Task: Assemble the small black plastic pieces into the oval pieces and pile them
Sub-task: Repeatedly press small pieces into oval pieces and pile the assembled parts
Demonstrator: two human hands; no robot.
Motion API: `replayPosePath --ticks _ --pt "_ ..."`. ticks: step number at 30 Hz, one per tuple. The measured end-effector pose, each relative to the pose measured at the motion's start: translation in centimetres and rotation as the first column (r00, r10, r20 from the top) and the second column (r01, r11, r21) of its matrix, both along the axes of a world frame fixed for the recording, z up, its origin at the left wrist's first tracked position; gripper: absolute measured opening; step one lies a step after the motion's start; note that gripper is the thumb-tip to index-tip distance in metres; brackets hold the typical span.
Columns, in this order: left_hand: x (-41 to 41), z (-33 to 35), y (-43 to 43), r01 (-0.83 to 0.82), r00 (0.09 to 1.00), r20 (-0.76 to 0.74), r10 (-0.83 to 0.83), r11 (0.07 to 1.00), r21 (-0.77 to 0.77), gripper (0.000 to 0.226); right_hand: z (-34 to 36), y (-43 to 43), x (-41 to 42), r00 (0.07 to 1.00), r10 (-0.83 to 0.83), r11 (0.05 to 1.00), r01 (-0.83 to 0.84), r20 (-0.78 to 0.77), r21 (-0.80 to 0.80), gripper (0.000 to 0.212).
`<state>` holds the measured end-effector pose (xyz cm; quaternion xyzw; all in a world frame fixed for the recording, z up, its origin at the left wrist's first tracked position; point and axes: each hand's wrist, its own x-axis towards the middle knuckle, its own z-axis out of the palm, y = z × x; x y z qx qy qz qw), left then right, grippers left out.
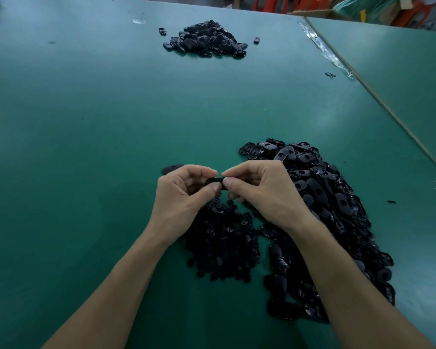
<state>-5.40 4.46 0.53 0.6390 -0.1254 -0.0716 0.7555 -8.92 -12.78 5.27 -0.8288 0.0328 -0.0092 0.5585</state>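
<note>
My left hand (180, 195) and my right hand (264, 190) meet above the table's middle, both pinching one black oval piece (215, 182) between thumbs and fingertips. Whether a small piece is in it is hidden by my fingers. Below my hands lies a heap of small black plastic pieces (222, 245). A long heap of loose oval pieces (322, 197) spreads to the right. A separate pile of black oval pieces (207, 39) sits at the far side of the table. One more oval piece (171, 169) lies flat just beyond my left hand.
The green table (86, 122) meets a second table at a seam (378, 96) running along the right, with clear tape scraps on it. Stray black bits (330, 75) lie near that seam. Orange chairs (272, 3) and boxes stand beyond the far edge.
</note>
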Motion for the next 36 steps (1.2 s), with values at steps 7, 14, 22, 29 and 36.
replayPosePath --ticks 7,14,22,29,36 --pt "0.10 -0.10 -0.08 0.001 0.999 -0.040 0.000 1.000 0.008 0.023 -0.10 -0.31 0.25 0.999 0.038 0.999 -0.038 -0.038 0.000 0.008" --pt "0.26 -0.16 0.02 0.016 0.999 -0.041 -0.014 0.999 0.040 0.025 -0.11 -0.28 0.21 0.998 0.019 1.000 -0.019 -0.057 -0.004 0.007" --pt "0.04 -0.05 -0.08 0.014 0.998 -0.067 -0.010 0.998 0.058 0.020 -0.03 0.20 -0.02 0.999 -0.039 0.985 0.039 0.005 -0.171 0.013" --pt "-0.23 0.25 -0.28 -0.016 0.999 -0.032 0.019 0.996 0.086 0.021 0.65 -0.47 -0.12 0.999 0.015 0.990 -0.019 -0.035 -0.139 0.011" --pt "0.26 0.17 0.07 -0.155 0.986 0.086 0.140 0.966 0.205 0.027 0.46 -0.22 0.27 0.999 0.004 0.985 -0.010 -0.033 -0.170 0.018"
